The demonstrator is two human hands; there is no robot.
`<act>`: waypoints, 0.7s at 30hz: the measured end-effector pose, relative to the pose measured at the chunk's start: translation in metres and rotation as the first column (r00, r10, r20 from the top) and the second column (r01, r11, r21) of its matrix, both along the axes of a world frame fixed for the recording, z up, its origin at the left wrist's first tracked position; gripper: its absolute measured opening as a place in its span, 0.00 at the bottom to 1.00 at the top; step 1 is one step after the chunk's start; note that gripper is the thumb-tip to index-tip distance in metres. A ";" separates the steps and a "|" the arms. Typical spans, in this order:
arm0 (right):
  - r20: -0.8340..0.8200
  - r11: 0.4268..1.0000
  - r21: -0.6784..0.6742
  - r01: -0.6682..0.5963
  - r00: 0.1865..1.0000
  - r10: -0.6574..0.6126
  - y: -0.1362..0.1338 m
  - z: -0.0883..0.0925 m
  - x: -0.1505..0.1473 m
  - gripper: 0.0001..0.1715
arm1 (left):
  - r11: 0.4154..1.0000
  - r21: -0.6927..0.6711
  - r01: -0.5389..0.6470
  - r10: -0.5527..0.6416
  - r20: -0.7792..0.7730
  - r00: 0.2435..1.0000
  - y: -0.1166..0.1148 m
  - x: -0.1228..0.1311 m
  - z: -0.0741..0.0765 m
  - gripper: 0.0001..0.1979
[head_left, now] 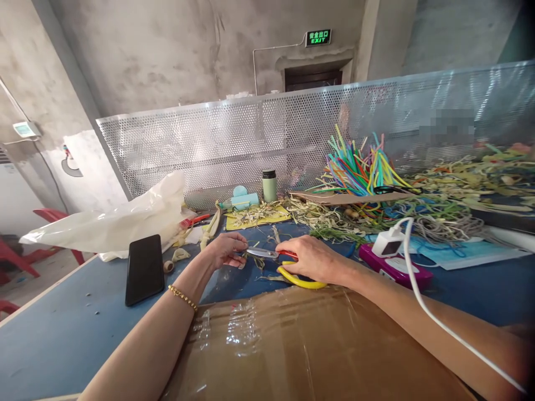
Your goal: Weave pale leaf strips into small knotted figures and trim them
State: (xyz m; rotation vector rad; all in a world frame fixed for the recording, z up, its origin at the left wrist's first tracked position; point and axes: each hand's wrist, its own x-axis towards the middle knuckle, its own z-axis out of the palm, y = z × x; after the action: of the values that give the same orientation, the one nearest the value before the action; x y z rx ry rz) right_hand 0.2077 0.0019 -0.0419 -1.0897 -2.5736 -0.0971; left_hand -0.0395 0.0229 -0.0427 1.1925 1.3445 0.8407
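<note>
My right hand (311,257) grips scissors (265,253) with one red handle at its fingers. A yellow curved handle (303,280) shows below that hand. The blades point left toward my left hand (229,249), whose fingers are pinched together at the blade tips. What those fingers hold is too small to make out; a thin pale strand shows near them. Dry plant scraps (261,262) lie under the blades. Both forearms reach over a brown cardboard sheet (292,345) covered with clear tape.
A black phone (144,270) and a white plastic bag (112,223) are left. Behind stand a green bottle (270,186) and colored stems (363,167). On the right lie a purple power strip (393,267) with a white charger and cable, and a blue mask (468,253).
</note>
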 end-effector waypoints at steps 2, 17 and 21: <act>-0.001 1.000 -0.001 -0.006 1.000 0.006 0.000 0.000 0.000 0.11 | 1.000 -0.001 -0.013 0.013 -0.001 1.000 0.000 0.000 0.001 0.08; 0.017 1.000 -0.026 0.013 1.000 -0.013 -0.006 0.004 -0.001 0.07 | 0.989 0.134 -0.058 0.084 -0.198 0.977 0.000 0.002 0.001 0.05; 0.006 0.996 0.001 0.094 0.996 -0.094 -0.009 0.007 -0.001 0.12 | 0.930 0.346 -0.123 0.264 -0.397 0.879 0.004 -0.007 0.004 0.04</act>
State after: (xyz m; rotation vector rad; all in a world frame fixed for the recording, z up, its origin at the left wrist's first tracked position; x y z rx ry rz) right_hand 0.2063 -0.0067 -0.0352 -1.2123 -2.5274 -0.1244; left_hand -0.0463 0.0266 -0.0385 1.5794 1.7700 0.9944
